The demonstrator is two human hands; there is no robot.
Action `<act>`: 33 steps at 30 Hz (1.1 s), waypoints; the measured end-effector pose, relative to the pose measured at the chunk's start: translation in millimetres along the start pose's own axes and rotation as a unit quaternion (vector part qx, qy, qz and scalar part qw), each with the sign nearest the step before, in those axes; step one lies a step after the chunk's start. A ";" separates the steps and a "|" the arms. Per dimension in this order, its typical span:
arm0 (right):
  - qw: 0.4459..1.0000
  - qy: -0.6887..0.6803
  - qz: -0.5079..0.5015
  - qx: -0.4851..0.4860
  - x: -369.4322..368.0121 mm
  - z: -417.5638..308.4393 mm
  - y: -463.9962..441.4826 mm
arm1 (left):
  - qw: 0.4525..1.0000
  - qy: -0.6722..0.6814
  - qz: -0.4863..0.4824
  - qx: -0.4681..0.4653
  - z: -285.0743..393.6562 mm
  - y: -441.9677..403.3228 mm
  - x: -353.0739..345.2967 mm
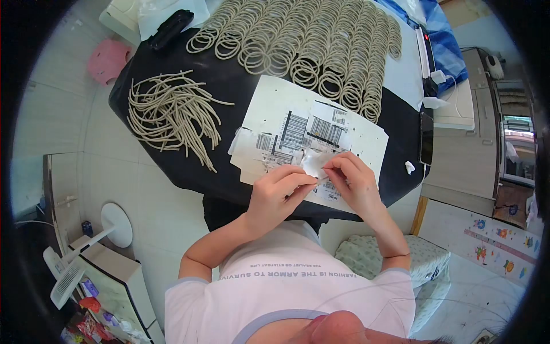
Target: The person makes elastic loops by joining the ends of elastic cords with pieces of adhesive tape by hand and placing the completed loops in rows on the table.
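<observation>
Over a cardboard sheet (260, 109) with barcode labels, my two hands are close together. My left hand (281, 192) is closed in a pinch, thumb against forefinger. Just to its right, my right hand (356, 182) pinches too, its fingertips near a small white piece (313, 161) on the cardboard. Whatever lies between the fingertips is too small to make out. To the left is a loose pile of beige cords (175, 114). Many beige rings (281, 34) lie in overlapping rows beyond the cardboard.
The table has a black cloth (229, 152). A black case (172, 28) lies at the far left, a phone (426, 137) on the right edge, and a crumpled white scrap (409, 167) nearby. A white fan (117, 225) stands at lower left, a pink stool (109, 61) at upper left.
</observation>
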State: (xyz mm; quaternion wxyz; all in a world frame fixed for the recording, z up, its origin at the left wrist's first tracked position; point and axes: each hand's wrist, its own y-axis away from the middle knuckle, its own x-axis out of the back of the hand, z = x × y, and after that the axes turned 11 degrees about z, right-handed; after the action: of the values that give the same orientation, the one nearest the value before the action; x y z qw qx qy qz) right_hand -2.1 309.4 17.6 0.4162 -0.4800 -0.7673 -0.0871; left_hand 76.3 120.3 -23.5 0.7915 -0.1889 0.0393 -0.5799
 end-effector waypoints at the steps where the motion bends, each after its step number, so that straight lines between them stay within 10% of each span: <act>1: 1.000 0.011 0.001 0.014 -0.2 0.1 0.1 | 1.000 0.001 0.000 0.000 0.1 0.1 0.0; 17: 0.991 0.093 -0.014 0.097 -0.5 -11.2 -5.4 | 1.000 0.025 0.007 0.010 0.3 -1.2 0.3; 33: 0.939 -0.293 -0.075 -0.163 13.7 -21.8 -1.8 | 0.907 0.269 -0.085 0.314 7.6 -17.7 23.6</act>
State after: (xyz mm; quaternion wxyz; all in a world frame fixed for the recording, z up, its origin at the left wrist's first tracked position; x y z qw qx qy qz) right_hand 5.9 305.9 41.9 0.0812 -0.4869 -0.8642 -0.0978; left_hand 70.2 95.7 -6.7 0.7171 0.2301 0.0500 -0.6560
